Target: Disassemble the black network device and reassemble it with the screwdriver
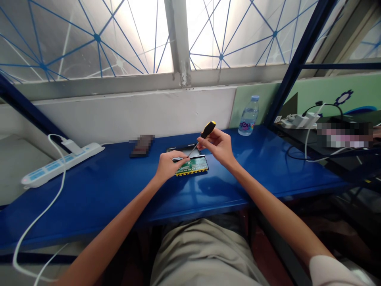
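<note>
In my right hand is a screwdriver with a black and yellow handle, tilted so that its thin shaft runs down to the left. The fingers grip it around the lower handle and upper shaft. Its tip meets the fingertips of my left hand, which are pinched together; whatever they hold there is too small to make out. Beneath them lies a green circuit board with a yellow toothed strip along its near edge. A dark casing part sits just behind the board, partly covered by my fingers.
The blue table carries a white power strip with a cable at left and a blurred dark object behind my left hand. A water bottle stands at the back right. Chargers and cables lie farther right.
</note>
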The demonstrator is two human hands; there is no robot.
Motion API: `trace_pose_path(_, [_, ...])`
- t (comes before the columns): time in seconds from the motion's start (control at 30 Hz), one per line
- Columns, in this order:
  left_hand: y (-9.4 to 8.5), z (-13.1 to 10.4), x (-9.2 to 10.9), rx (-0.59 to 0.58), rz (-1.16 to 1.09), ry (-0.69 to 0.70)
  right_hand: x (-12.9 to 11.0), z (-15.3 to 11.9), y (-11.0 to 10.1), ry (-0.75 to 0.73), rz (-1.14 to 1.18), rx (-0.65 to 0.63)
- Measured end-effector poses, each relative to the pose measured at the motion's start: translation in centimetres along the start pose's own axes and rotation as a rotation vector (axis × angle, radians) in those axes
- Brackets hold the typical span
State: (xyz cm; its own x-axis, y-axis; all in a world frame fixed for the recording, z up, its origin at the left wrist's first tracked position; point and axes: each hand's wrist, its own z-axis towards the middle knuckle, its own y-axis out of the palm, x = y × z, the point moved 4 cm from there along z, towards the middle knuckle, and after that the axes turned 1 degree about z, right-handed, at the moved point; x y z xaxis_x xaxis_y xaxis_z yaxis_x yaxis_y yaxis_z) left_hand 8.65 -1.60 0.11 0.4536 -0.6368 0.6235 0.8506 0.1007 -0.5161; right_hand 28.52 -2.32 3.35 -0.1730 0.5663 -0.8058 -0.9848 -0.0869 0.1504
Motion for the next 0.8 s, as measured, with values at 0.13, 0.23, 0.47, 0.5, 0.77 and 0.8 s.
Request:
trace_pose_path(0.13, [-0.05,-0.04,-0.24,0.011,0.005,-0.028,0.14,-0.02,0.03,0.006,-0.003,-0.011])
trace_pose_path(0.23, [0.0,-0.03,-0.31,-0.002,0.01,-0.032,0.23,-0.01,0.05,0.007,-0.004,-0.023])
trace_pose_path(0.47, [0.25,0.03,-0.29,-0.056,0.011,-0.038,0.25,0.05,0.05,0.001,-0.004,-0.059])
trace_pose_path(0.5, [0.28,0.02,-0.28,-0.062,0.009,-0.039,0.19,0.05,0.07,-0.001,0.003,-0.063])
trace_pose_path(0.77, [0.33,-0.02,-0.14,-0.07,-0.016,-0.041,-0.07,0.07,0.12,0.017,0.004,-0.071])
trace_pose_path(0.8, [0.34,-0.03,-0.11,-0.073,-0.02,-0.042,-0.06,0.08,0.11,0.015,0.002,-0.071])
